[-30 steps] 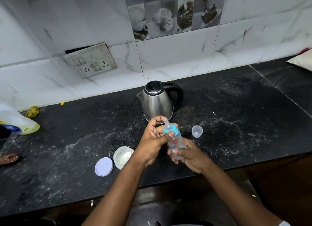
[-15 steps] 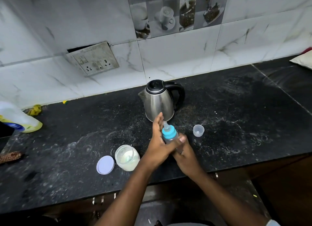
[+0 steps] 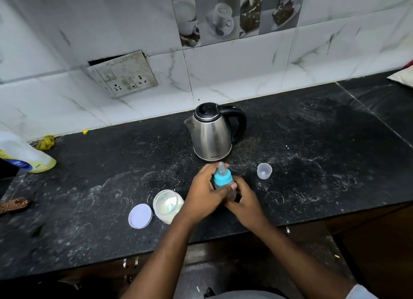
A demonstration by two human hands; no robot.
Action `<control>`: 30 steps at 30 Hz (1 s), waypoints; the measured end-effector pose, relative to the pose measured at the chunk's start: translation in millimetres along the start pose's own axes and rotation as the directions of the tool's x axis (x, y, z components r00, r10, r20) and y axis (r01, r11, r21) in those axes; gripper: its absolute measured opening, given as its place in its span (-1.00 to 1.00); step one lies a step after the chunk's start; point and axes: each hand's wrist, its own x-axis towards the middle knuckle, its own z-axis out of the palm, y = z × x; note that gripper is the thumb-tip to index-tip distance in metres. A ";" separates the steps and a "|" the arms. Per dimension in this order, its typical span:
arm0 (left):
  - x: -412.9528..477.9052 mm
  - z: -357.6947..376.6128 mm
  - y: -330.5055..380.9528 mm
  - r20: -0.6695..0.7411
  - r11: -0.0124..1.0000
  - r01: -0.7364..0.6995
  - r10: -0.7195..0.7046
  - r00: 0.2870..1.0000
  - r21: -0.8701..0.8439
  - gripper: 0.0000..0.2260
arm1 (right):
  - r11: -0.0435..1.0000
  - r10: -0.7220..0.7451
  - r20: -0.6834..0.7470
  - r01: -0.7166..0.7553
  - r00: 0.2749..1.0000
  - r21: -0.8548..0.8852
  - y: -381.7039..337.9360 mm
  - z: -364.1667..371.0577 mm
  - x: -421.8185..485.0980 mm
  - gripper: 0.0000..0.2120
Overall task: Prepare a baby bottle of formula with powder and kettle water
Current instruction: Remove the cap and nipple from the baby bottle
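Bottle [image 3: 223,179] held upright before kettle [image 3: 213,134]: left hand [image 3: 206,193] clamped at collar, right hand [image 3: 244,201] clamped on body.

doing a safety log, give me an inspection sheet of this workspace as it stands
surface: black stone counter, dusty and streaked with white residue
job's things: baby bottle with blue collar and teat on; steel kettle behind it, lid shut; open powder jar, its lid lying beside; clear cap to the right
clutter: plastic jug, yellow scrap, brown object at left edge
grippers: left hand and right hand both grasp the bottle
cables: nothing seen
surroundings: marble tile wall, loose tilted socket plate
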 end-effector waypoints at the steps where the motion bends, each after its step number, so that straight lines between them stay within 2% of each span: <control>1: 0.6 0.6 3.2 -0.051 0.993 0.025 -0.031 0.998 -0.112 -0.61 | 0.998 0.006 -0.012 -0.006 1.000 -0.060 1.7 -0.1 1.2 -0.43; 3: 4.4 -0.3 8.7 -0.166 0.924 0.051 -0.121 0.979 -0.378 -0.63 | 0.994 0.005 -0.026 -0.008 1.000 -0.108 7.7 -1.3 4.3 -0.45; 5: 8.9 -5.7 14.7 -0.257 0.804 0.051 -0.248 0.934 -0.592 -0.66 | 0.989 -0.023 -0.021 0.019 1.000 -0.145 16.3 -2.4 4.9 -0.49; 8: 11.2 -17.1 9.1 -0.172 0.598 0.133 -0.425 0.888 -0.791 -0.68 | 0.978 0.003 0.024 0.002 1.000 -0.210 24.9 -2.8 2.7 -0.51; 11: 4.3 -19.0 3.4 -0.055 0.523 0.256 -0.507 0.860 -0.813 -0.75 | 0.973 0.047 0.063 -0.031 0.997 -0.228 30.6 0.2 0.8 -0.46; 15: -6.6 -12.1 4.6 -0.020 0.523 0.287 -0.504 0.863 -0.802 -0.71 | 0.972 0.017 0.088 0.004 0.996 -0.234 31.5 4.0 4.2 -0.41; 19: -13.6 -5.7 12.2 0.005 0.557 0.281 -0.444 0.896 -0.782 -0.74 | 0.964 0.038 0.069 -0.018 0.997 -0.265 27.4 -0.4 -0.9 -0.06; 20: -14.7 -4.4 14.1 0.017 0.567 0.285 -0.430 0.903 -0.773 -0.73 | 0.968 0.009 0.036 0.001 0.999 -0.251 21.6 -3.4 -5.2 -0.05; 23: -17.6 2.1 19.4 0.043 0.653 0.311 -0.392 0.919 -0.690 -0.69 | 0.950 -0.238 -0.116 0.206 0.964 -0.236 -4.2 -17.4 -20.7 -0.21; 25: -20.7 11.8 20.6 0.067 0.716 0.338 -0.378 0.923 -0.610 -0.70 | 0.908 -0.368 -0.151 0.318 0.918 -0.274 -23.6 -27.1 -26.0 -0.26; 30: -28.3 44.6 24.2 0.195 0.675 0.380 -0.336 0.921 -0.632 -0.74 | 0.850 -0.439 -0.101 0.376 0.893 -0.368 -41.7 -49.0 -25.7 -0.55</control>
